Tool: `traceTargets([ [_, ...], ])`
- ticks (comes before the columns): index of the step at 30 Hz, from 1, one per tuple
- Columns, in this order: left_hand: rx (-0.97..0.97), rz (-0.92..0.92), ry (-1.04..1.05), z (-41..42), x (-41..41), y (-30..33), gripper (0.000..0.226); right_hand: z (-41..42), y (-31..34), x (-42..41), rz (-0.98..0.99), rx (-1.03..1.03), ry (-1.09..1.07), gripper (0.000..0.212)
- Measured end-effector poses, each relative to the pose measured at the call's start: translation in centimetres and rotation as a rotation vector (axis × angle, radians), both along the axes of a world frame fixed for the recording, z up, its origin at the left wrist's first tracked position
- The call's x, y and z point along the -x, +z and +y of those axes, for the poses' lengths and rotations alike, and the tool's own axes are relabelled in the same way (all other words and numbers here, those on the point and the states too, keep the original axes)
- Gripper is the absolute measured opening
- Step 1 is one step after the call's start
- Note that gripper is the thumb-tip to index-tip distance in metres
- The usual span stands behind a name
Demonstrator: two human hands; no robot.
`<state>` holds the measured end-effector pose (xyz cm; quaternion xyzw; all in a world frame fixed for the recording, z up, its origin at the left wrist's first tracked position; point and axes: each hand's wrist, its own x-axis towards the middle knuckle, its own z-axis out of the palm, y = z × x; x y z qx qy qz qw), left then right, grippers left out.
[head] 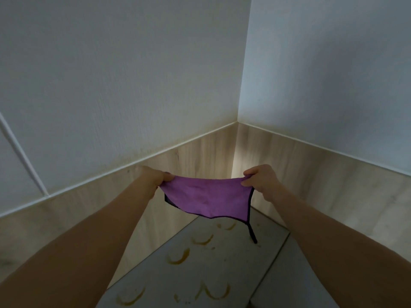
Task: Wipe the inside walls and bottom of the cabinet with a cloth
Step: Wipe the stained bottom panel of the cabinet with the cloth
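Both hands pinch the purple cloth (206,196) mid-frame, left hand (155,176) and right hand (260,177) stretching it sideways, clear above the stained cabinet bottom (200,263) directly below; neither hand sits nearer.

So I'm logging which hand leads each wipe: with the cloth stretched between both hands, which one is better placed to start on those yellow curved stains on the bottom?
Probably the left hand: the yellow stains lie mostly below it. The right hand holds the cloth nearer the corner.
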<state>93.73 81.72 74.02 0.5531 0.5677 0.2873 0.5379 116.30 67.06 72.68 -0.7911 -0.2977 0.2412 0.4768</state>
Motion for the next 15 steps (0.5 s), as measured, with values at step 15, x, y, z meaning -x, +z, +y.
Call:
traceTargets([
  [15,-0.424,0.482,-0.348,-0.9,-2.4,0.9,0.027,2.4,2.2,1.6,-0.058,0.035,-0.005,0.018],
])
